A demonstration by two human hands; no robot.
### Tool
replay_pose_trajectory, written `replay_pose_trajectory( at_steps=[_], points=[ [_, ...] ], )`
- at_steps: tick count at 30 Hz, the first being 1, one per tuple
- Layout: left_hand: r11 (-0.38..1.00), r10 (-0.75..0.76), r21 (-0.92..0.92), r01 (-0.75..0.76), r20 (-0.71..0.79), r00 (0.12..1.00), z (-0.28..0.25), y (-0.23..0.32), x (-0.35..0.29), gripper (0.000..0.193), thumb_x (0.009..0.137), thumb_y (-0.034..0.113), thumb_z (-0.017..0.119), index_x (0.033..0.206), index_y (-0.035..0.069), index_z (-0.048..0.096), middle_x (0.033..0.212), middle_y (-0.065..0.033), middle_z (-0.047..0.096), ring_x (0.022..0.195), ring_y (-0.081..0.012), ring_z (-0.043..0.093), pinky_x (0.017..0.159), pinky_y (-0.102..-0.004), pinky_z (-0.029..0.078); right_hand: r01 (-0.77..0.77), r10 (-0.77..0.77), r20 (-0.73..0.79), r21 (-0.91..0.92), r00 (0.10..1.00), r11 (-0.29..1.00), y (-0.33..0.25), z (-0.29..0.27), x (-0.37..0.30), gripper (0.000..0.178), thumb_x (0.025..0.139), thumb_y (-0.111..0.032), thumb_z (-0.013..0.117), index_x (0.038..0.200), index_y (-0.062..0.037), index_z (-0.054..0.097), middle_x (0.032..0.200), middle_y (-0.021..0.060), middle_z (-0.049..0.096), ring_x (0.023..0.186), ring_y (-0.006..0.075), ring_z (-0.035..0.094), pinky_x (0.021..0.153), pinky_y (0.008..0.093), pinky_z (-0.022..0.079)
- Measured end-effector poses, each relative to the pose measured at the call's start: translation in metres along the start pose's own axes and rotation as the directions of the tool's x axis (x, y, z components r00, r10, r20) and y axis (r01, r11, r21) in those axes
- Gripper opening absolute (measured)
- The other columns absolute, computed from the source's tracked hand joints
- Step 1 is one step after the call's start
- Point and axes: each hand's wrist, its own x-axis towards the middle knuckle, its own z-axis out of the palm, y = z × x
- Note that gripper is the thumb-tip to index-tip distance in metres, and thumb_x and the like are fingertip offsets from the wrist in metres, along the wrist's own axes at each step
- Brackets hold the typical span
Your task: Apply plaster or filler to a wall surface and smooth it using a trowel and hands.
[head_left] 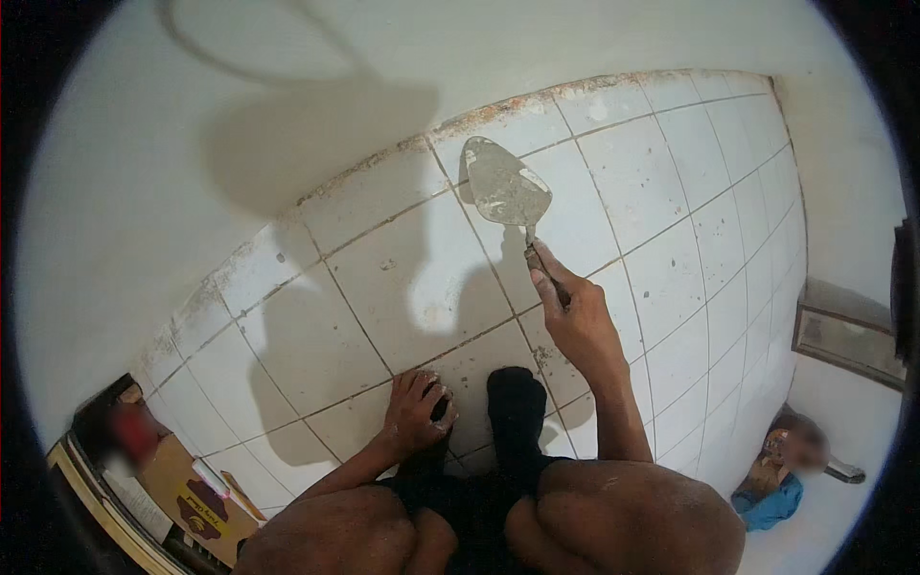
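In my right hand (578, 311) is a trowel (510, 184), its handle gripped between thumb and fingers. The trowel's rounded, pointed blade is grey with dried cement and points away from me, over the tiles near the wall. My left hand (419, 410) rests over my left foot, fingers loosely bent and apart, with a patch of black sock showing between thumb and fingers. Whitish dust marks both hands. Beside it stands my right foot in a black sock (516, 398). Under both hands lie white square tiles (383, 316) with dark joints and small grey specks.
Along the far side, the tiles meet a pale wall (316, 134) at a rough, brownish edge. A cardboard box (196, 503) with a dark print sits at the lower left. At the right are a framed panel (848, 345) and a blue cloth-like thing (774, 506).
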Motion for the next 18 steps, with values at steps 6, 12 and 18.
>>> replay_pose_trajectory(
  at_steps=[6, 12, 18],
  points=[
    [1.000, 0.003, -0.017, -0.003, 0.014, 1.000, -0.004, -0.001, 0.004, 0.030, 0.071, 0.014, 0.078, 0.092, 0.001, 0.061, 0.106, -0.0191, 0.057, 0.101, -0.0371, 0.054, 0.087, -0.0492, 0.043, 0.122, -0.126, -0.106, -0.041, 0.986, 0.992, 0.007, 0.003, 0.001, 0.041, 0.099, -0.024, 0.054, 0.138, -0.0109, 0.052, 0.105, 0.0239, 0.069, 0.094, 0.0236, 0.067, 0.088, 0.0357, 0.049],
    [1.000, 0.021, -0.021, -0.021, 0.012, 1.000, 0.001, -0.005, 0.002, 0.031, 0.070, 0.014, 0.079, 0.092, 0.001, 0.061, 0.107, -0.0187, 0.057, 0.102, -0.0363, 0.054, 0.088, -0.0496, 0.043, 0.182, -0.186, -0.128, -0.038, 0.974, 0.982, 0.014, 0.008, -0.001, 0.040, 0.100, -0.025, 0.053, 0.138, -0.0131, 0.052, 0.106, 0.0243, 0.069, 0.094, 0.0250, 0.068, 0.087, 0.0385, 0.049],
    [1.000, 0.021, -0.022, -0.021, 0.008, 1.000, -0.001, -0.003, 0.000, 0.034, 0.069, 0.013, 0.078, 0.094, 0.001, 0.060, 0.106, -0.0188, 0.057, 0.101, -0.0360, 0.054, 0.087, -0.0512, 0.042, 0.061, -0.066, -0.099, -0.056, 0.993, 0.997, 0.001, 0.010, 0.000, 0.040, 0.100, -0.025, 0.052, 0.138, -0.0122, 0.053, 0.108, 0.0242, 0.068, 0.099, 0.0290, 0.068, 0.088, 0.0391, 0.050]
  ],
)
